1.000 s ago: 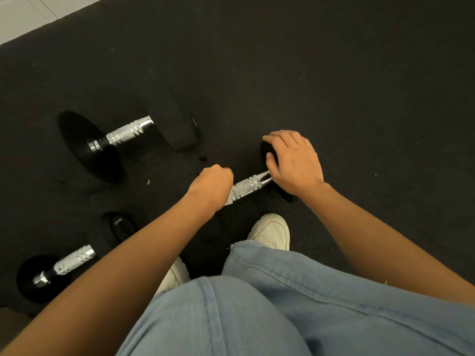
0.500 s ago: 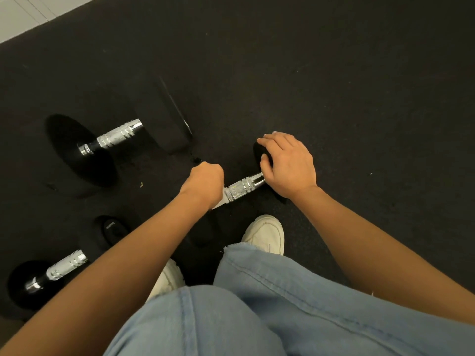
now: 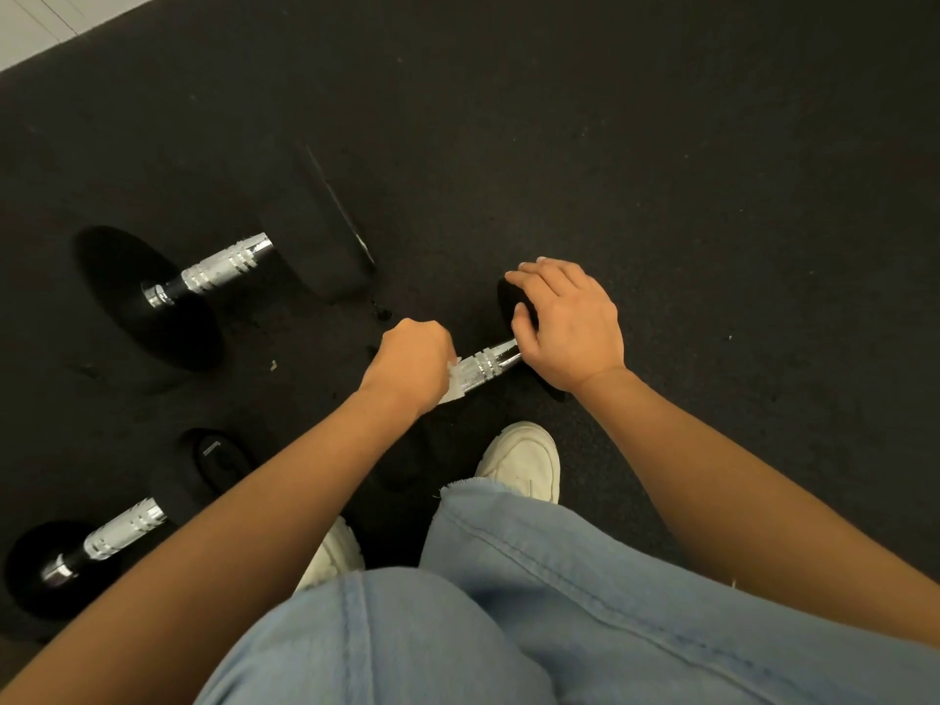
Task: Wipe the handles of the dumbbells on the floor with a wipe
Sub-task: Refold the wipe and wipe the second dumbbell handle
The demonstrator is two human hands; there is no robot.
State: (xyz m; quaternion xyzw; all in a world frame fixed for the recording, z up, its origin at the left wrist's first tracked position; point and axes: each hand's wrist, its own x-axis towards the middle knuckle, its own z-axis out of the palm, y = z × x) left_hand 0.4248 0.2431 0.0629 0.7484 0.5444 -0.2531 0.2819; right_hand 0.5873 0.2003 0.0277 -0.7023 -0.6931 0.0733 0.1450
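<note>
Three black dumbbells with knurled chrome handles lie on the dark floor. My left hand (image 3: 409, 363) is fisted around a white wipe (image 3: 451, 386) wrapped on the near end of the middle dumbbell's handle (image 3: 486, 366). My right hand (image 3: 567, 325) rests over that dumbbell's far black head (image 3: 511, 302), gripping it. A large dumbbell (image 3: 224, 269) lies at the left. A smaller dumbbell (image 3: 124, 531) lies at the lower left, partly behind my left forearm.
My two white shoes (image 3: 524, 460) and light blue jeans (image 3: 559, 602) fill the bottom of the view, close to the middle dumbbell. A strip of pale tiled floor (image 3: 46, 22) shows at the top left corner. Small bits of debris (image 3: 273, 365) dot the mat.
My left hand has slid a little along the handle toward its near end, and a bit more white wipe shows beside it. My right hand stays on the dumbbell head.
</note>
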